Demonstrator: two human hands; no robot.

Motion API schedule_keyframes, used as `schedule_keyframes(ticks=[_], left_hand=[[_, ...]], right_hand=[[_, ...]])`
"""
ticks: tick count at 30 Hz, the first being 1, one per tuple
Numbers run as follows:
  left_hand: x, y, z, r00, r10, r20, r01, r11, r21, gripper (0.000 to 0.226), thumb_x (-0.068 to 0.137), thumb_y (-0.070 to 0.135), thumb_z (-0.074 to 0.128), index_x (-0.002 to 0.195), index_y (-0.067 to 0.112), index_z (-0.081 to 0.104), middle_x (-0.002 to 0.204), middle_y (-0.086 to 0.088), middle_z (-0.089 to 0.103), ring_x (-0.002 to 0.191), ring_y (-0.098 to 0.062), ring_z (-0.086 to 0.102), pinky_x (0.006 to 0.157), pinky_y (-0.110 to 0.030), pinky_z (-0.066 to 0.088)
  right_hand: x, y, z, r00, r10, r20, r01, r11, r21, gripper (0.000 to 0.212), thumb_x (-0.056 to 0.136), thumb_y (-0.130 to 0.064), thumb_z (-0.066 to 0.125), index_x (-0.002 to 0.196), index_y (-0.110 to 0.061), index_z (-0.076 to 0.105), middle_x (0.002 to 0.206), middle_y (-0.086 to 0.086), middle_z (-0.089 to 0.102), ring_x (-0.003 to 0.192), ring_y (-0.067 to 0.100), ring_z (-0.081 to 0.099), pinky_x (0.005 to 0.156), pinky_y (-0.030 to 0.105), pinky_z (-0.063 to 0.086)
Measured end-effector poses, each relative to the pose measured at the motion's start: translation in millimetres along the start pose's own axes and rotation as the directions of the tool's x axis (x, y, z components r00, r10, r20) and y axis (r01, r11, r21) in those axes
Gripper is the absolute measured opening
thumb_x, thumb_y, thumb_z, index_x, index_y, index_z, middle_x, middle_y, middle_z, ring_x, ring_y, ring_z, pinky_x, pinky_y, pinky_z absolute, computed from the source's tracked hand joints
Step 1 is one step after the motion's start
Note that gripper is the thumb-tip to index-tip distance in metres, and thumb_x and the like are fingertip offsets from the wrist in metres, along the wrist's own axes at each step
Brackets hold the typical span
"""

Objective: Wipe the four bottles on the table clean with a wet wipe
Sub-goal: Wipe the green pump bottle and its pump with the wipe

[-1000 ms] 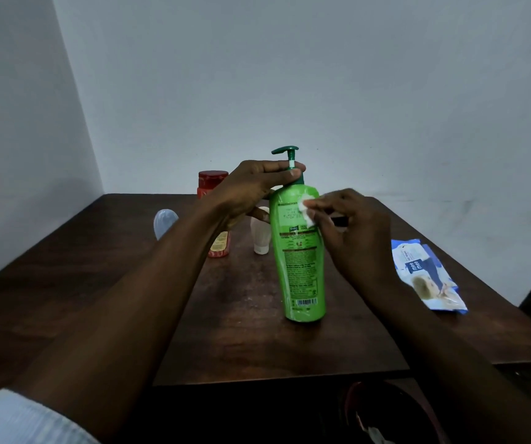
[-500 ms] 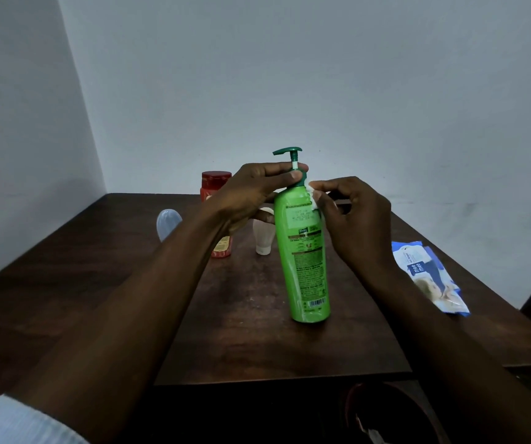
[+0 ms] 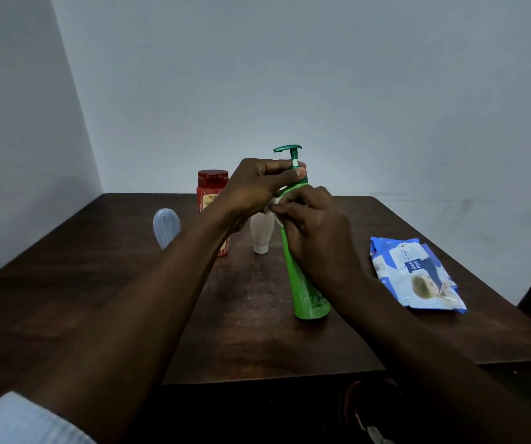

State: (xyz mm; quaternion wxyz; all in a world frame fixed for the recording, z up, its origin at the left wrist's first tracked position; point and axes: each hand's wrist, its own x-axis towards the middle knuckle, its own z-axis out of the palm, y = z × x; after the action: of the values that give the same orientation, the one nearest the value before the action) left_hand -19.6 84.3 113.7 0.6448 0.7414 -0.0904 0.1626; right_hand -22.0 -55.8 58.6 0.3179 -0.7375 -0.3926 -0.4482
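A tall green pump bottle point(image 3: 305, 293) stands upright near the middle of the dark wooden table point(image 3: 257, 331). My left hand point(image 3: 257, 187) grips its neck just under the pump head. My right hand point(image 3: 315, 229) covers the bottle's upper body and holds a white wet wipe point(image 3: 273, 209) against its left side. Behind stand a red-capped bottle point(image 3: 211, 190), a small white bottle point(image 3: 261, 232) upside down on its cap, and a pale blue bottle point(image 3: 165, 226), the first two partly hidden by my left arm.
A blue and white pack of wet wipes point(image 3: 417, 274) lies flat at the right of the table. Walls close the table in at the back and left. A dark round container point(image 3: 369, 411) sits below the front edge.
My right hand has slid with the wipe from the bottle's right shoulder across the front to its left side, now covering the label. My left hand has kept its hold on the neck.
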Motion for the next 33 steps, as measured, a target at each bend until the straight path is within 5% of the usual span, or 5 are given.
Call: schedule_keyframes(ticks=[6, 16, 21, 28, 33], left_hand=[[0, 3, 2, 0.999, 0.017, 0.041, -0.017, 1.000, 0.003, 0.026, 0.093, 0.020, 0.071, 0.117, 0.012, 0.074, 0.101, 0.000, 0.078, 0.088, -0.010, 0.074, 0.066, -0.022, 0.057], [-4, -2, -7, 0.997, -0.023, 0.068, 0.024, 1.000, -0.019, 0.027, 0.095, 0.026, 0.068, 0.121, 0.019, 0.072, 0.105, -0.001, 0.077, 0.087, -0.013, 0.073, 0.069, -0.028, 0.059], [-5, -2, -8, 0.997, -0.019, 0.075, 0.020, 1.000, -0.018, 0.029, 0.095, 0.027, 0.068, 0.123, 0.019, 0.071, 0.111, -0.006, 0.077, 0.094, -0.015, 0.073, 0.071, -0.028, 0.058], [-8, -2, -9, 0.998, -0.002, 0.061, 0.003, 1.000, -0.026, 0.029, 0.095, 0.025, 0.067, 0.123, 0.017, 0.071, 0.110, -0.007, 0.076, 0.091, -0.014, 0.073, 0.065, -0.024, 0.056], [-7, -2, -10, 0.999, -0.005, 0.051, 0.006, 1.000, -0.023, 0.027, 0.096, 0.024, 0.067, 0.121, 0.018, 0.072, 0.107, -0.004, 0.077, 0.091, -0.013, 0.073, 0.066, -0.025, 0.057]], right_hand=[[0, 7, -6, 1.000, 0.002, -0.021, -0.001, 1.000, 0.030, 0.017, 0.081, 0.003, 0.072, 0.095, -0.005, 0.078, 0.094, 0.009, 0.068, 0.090, 0.026, 0.062, 0.079, 0.025, 0.045], [5, 33, -23, 0.904, 0.425, -0.036, -0.400, 0.874, 0.277, 0.013, 0.088, -0.015, 0.073, 0.097, -0.022, 0.078, 0.093, -0.011, 0.074, 0.088, 0.002, 0.070, 0.077, 0.027, 0.058], [11, 37, -23, 0.846, 0.532, 0.032, -0.514, 0.797, 0.318, 0.011, 0.087, -0.019, 0.074, 0.097, -0.023, 0.079, 0.089, -0.014, 0.075, 0.083, -0.005, 0.069, 0.079, 0.013, 0.052], [7, 32, -18, 0.867, 0.498, -0.026, -0.471, 0.835, 0.284, 0.015, 0.089, -0.015, 0.071, 0.101, -0.021, 0.079, 0.092, -0.013, 0.074, 0.084, -0.003, 0.068, 0.072, 0.004, 0.045], [4, 25, -16, 0.931, 0.352, -0.096, -0.322, 0.916, 0.237, 0.016, 0.090, -0.010, 0.069, 0.102, -0.017, 0.078, 0.095, -0.007, 0.072, 0.087, 0.002, 0.066, 0.075, 0.014, 0.050]])
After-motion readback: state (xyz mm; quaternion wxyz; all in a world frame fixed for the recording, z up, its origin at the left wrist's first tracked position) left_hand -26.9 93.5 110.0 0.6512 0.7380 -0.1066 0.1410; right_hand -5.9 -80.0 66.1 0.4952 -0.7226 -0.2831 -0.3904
